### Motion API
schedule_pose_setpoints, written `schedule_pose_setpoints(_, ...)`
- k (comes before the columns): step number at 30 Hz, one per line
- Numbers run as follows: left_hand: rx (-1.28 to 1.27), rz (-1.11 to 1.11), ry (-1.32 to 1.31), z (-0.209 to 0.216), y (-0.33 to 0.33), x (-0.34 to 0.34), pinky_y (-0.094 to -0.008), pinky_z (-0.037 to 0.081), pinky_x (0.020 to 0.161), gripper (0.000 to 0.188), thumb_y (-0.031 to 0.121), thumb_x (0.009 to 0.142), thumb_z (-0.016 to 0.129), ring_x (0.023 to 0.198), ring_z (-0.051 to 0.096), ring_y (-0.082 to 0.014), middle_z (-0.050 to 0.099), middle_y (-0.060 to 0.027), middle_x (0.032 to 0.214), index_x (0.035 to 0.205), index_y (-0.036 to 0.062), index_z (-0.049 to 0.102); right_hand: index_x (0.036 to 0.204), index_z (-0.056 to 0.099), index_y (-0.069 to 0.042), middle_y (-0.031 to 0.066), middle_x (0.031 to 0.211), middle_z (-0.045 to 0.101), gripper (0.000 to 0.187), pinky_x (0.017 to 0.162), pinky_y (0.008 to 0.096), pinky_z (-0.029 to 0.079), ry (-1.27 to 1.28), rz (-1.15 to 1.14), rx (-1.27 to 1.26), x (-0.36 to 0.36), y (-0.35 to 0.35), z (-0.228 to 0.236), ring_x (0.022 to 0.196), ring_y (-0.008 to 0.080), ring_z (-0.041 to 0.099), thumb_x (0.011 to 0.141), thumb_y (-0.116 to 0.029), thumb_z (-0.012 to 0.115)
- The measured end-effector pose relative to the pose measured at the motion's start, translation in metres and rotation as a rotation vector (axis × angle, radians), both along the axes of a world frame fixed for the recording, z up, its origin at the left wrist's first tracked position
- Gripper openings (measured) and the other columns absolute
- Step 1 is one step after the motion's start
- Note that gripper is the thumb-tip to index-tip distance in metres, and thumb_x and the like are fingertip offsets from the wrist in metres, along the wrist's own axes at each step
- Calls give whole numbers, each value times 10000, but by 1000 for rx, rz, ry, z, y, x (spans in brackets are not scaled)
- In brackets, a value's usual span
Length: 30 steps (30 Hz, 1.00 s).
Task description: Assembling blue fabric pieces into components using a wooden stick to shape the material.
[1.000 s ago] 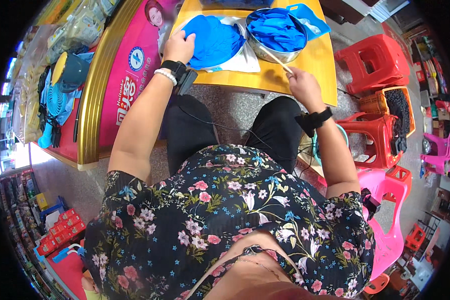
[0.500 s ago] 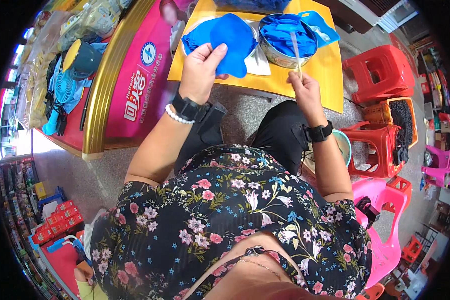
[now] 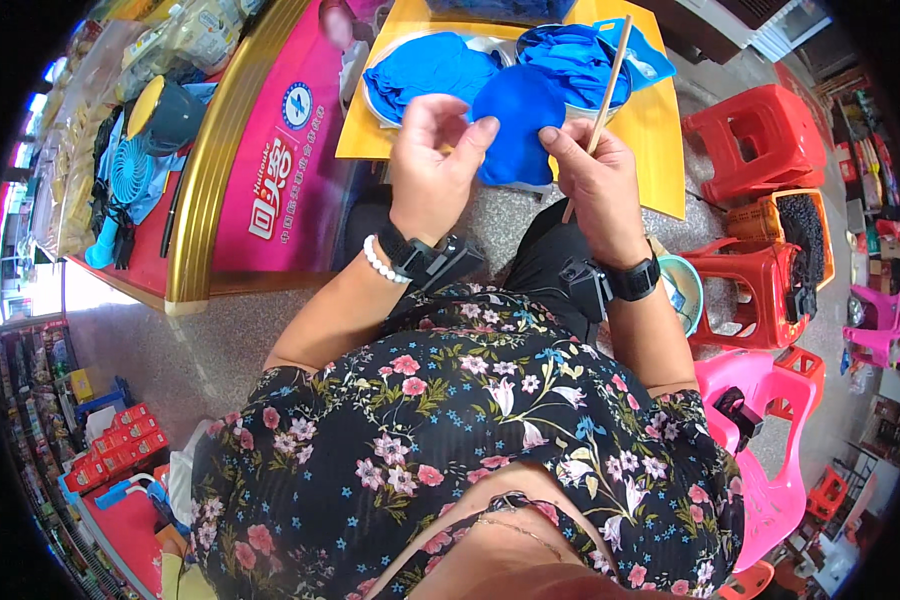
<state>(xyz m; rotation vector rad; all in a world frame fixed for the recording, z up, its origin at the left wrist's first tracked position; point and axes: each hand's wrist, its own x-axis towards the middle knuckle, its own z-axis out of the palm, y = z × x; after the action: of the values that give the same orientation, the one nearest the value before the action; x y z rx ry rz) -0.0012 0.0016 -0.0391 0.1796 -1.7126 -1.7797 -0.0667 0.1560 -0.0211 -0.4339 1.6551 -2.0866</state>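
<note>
Over the near edge of the yellow table point(image 3: 660, 150) I hold up a thin, flat blue piece point(image 3: 518, 110) with a rounded, lobed outline; its material is unclear. My right hand point(image 3: 602, 180) pinches its right edge with the thumb. A slim wooden stick point(image 3: 615, 70) also passes through that hand, slanting up past the fingers. My left hand point(image 3: 435, 165) is closed at the piece's left edge, thumb against it, other fingers curled. Behind lie a pile of similar blue pieces point(image 3: 435, 72) in a pale round tray and more blue pieces point(image 3: 570, 55) in a round tin.
A blue plastic scoop-like container point(image 3: 645, 62) sits beside the tin. Left stands a pink-sided counter point(image 3: 260, 190) with gold trim, carrying a small blue fan point(image 3: 130, 175). Red stools point(image 3: 760, 140) and a pink chair point(image 3: 770, 480) are on my right, near a pale green basin point(image 3: 682, 290).
The blue piece has moved right and nearer, from my left hand alone to between both hands. My right hand has come left to grip it, and the stick now tilts across that hand.
</note>
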Motion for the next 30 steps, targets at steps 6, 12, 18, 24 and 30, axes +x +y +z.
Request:
schedule_pose_setpoints(6,-130,-62,-4,10,14,13,-169,416,555,190,87,759,736,617,471,-46,498,36,726,834,56,564,801,591,-69,-66,717,538,110,522,163,332,35,-45,-20,5,-4,-2,602,6,439,834,-138,669)
schedule_pose_setpoints(12,-222,52,-40,4,2,8,-213,470,645,191,71,765,708,788,528,-100,523,-30,927,921,52,600,814,583,-70,-79,693,522,109,504,155,306,18,21,17,12,-1,2,578,-5,412,843,-146,656)
schedule_pose_setpoints(18,-16,-134,-58,7,9,11,-194,467,653,53,17,834,625,710,539,-48,612,25,801,883,38,631,827,596,-66,-79,656,507,118,485,163,290,-50,57,10,13,-2,2,559,-1,402,849,-168,652)
schedule_pose_setpoints(24,-268,46,-19,3,8,6,-190,437,596,123,62,791,689,672,532,-51,564,22,740,905,40,648,803,602,-52,-63,659,520,125,494,164,318,30,41,33,13,0,1,572,15,436,838,-154,665)
schedule_pose_setpoints(30,-217,-121,-144,15,17,17,-180,423,530,205,109,733,752,632,516,-46,547,-7,802,894,25,657,734,550,-51,-48,654,522,148,502,176,367,51,-44,40,13,-2,2,571,27,455,809,-71,676)
